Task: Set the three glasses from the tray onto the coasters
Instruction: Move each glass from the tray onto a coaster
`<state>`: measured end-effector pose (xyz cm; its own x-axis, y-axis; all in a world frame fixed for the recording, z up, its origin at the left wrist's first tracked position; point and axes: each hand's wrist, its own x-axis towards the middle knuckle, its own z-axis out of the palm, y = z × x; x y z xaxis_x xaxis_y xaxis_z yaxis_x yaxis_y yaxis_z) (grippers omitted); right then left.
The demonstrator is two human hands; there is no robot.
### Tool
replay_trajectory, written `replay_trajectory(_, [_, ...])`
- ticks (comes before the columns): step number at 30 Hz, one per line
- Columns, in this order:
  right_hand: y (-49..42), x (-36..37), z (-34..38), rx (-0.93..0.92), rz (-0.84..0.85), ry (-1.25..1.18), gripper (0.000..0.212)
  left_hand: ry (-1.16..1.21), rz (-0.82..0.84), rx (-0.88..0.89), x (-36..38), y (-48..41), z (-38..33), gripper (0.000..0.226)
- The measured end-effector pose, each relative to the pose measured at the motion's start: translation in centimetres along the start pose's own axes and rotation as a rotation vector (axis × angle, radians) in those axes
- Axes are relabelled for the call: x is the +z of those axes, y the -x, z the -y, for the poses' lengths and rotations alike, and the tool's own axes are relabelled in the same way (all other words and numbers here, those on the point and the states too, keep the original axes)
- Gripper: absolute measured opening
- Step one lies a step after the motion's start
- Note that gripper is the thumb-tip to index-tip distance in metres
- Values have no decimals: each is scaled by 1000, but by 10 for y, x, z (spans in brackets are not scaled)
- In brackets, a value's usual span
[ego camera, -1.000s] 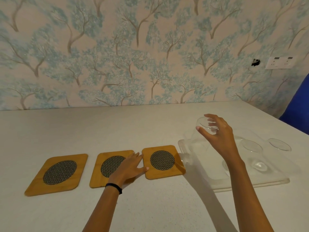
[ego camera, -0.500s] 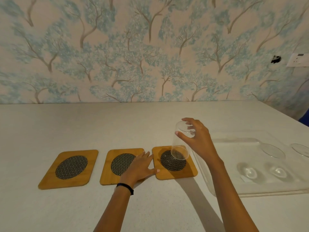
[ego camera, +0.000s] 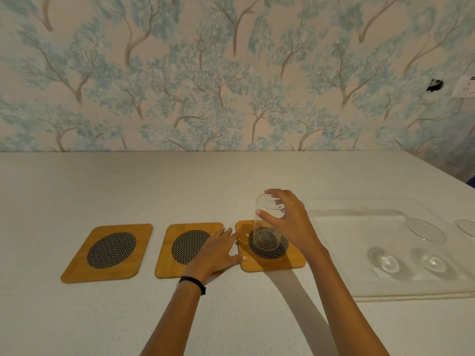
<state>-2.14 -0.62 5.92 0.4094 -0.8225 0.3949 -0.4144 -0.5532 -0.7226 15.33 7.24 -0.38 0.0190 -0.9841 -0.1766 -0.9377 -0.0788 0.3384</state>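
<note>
A pale speckled table (ego camera: 102,325) runs to the papered wall; three wooden coasters (ego camera: 108,253) lie on it in a row; just beside the rightmost, a clear tray (ego camera: 359,286) rests flat.

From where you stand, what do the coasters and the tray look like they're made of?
Coasters: probably bamboo or wood, matte honey-coloured, faint grain; the dark oval centre looks like woven mesh. Tray: clear glossy plastic, maybe acrylic, since the table shows through.
</note>
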Motion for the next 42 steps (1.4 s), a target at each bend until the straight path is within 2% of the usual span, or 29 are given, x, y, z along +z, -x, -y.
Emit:
replay_trajectory(20, [0,-3,-3,5,68,19,51,-72,35,-50,-10,8,-7,73])
replay_trajectory(23, [-1,-23,2,-18,27,20,47,-72,40,-96,-21,15,-19,70])
replay_trajectory(26, [1,-50,0,-32,-75,23,39,-94,-30,-100,-33,26,-37,59])
replay_trajectory(30, [11,-91,-13,-14,-215,88,32,44,-77,26,-49,45,-69,43])
replay_trajectory(35, [32,-143,-41,79,-345,191,30,104,-40,228,-41,53,-119,45])
replay_trajectory(39, [50,-177,-59,182,-334,288,32,72,-108,332,-18,39,-155,55])
replay_trajectory(42, [65,-191,-71,278,-255,356,38,71,-144,363,-3,21,-171,59])
